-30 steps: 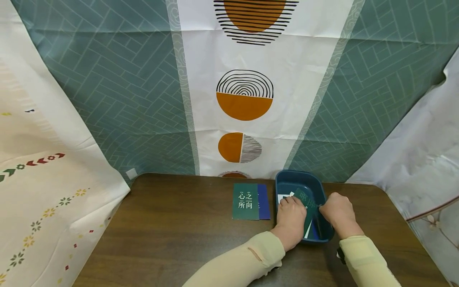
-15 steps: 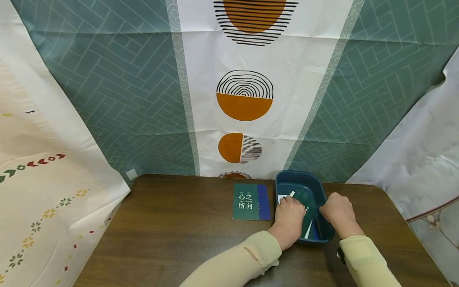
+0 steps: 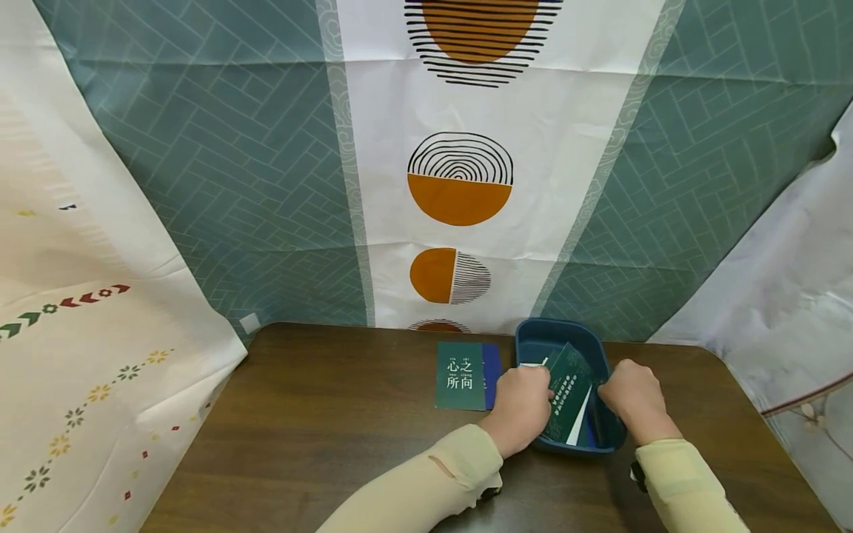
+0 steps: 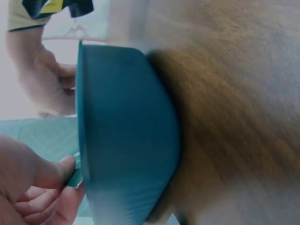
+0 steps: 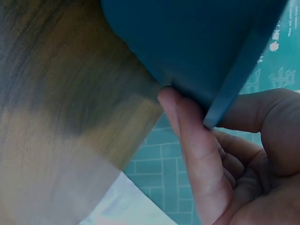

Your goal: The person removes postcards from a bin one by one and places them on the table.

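A dark blue plastic bin (image 3: 554, 333) stands on the table's right part with cards inside. My left hand (image 3: 521, 406) is at the bin's left rim. In the left wrist view its thumb and fingertips pinch the edge of a green card (image 4: 74, 178). That green card (image 3: 568, 389), with light print, lies slanted in the bin, its left edge partly hidden by the hand. My right hand (image 3: 634, 394) grips the bin's right rim; the right wrist view has the thumb inside the bin (image 5: 187, 42) and fingers outside.
Left of the bin lie a green card with white characters (image 3: 458, 376) and a blue card (image 3: 492, 363) partly under it. A white strip (image 3: 578, 422) and a blue piece (image 3: 589, 433) show inside the bin. Patterned cloth (image 3: 293, 185) hangs behind the brown table (image 3: 320, 422).
My left hand has moved left and slightly toward me, from over the cards to the bin's left rim. More of the printed green card now shows. The right hand keeps its grip.
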`<action>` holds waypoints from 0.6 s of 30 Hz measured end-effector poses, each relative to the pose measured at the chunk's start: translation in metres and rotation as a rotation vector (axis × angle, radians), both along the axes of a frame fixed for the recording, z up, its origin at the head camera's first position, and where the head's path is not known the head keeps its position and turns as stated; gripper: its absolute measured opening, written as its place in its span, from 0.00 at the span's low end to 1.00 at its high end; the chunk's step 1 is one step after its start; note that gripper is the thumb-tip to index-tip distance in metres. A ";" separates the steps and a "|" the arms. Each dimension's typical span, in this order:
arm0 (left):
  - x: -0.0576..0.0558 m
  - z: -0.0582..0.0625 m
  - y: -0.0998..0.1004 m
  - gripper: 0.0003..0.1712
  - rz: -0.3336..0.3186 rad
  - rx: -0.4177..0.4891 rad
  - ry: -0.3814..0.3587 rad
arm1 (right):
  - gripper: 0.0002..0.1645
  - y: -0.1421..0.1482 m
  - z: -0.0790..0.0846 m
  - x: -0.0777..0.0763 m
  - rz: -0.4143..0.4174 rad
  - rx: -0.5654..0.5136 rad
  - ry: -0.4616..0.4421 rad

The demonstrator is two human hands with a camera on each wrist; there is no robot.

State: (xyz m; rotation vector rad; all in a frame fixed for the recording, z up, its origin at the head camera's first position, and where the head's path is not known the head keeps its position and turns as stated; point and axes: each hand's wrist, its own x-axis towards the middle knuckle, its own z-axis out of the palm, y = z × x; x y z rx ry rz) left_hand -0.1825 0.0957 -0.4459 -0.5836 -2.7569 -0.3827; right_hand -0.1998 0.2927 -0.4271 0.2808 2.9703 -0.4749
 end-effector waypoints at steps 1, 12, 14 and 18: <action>0.000 0.001 -0.003 0.09 -0.001 0.026 -0.014 | 0.15 0.001 0.000 0.000 0.003 -0.008 -0.004; -0.009 0.012 -0.032 0.18 0.031 0.379 -0.179 | 0.14 0.018 -0.004 -0.001 0.069 -0.111 -0.041; -0.012 0.015 -0.041 0.15 0.039 0.456 -0.197 | 0.16 0.019 -0.003 -0.001 0.069 -0.123 -0.047; -0.016 0.022 -0.059 0.08 0.088 0.586 -0.249 | 0.16 0.017 -0.002 -0.002 0.078 -0.102 -0.025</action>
